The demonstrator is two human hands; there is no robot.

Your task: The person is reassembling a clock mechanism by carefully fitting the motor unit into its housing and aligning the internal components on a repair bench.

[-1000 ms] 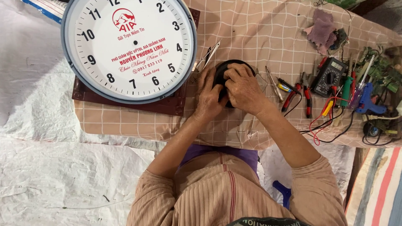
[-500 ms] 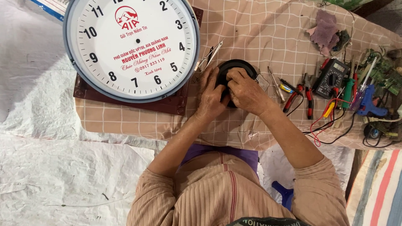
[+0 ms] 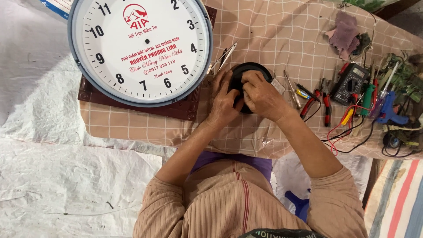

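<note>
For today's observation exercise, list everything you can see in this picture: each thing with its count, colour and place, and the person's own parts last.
Wall clock: one, white face, pale rim, upper left.
Board: one, dark red-brown, under the clock.
Checked cloth: one, beige, covering the work surface.
Round part: one, black, centre, under both hands.
Tweezers: one, metal, beside the clock.
Pliers: red-handled, right of centre.
Multimeter: one, black, right.
Rag: one, purple, upper right.
Left hand: on the round part.
Right hand: on the round part.

A low table draped in a beige checked cloth [image 3: 273, 26] stands over crumpled white plastic sheeting [image 3: 53, 176] covering the floor; a striped mat [image 3: 403, 198] lies at the right edge, under soft, even light
</note>
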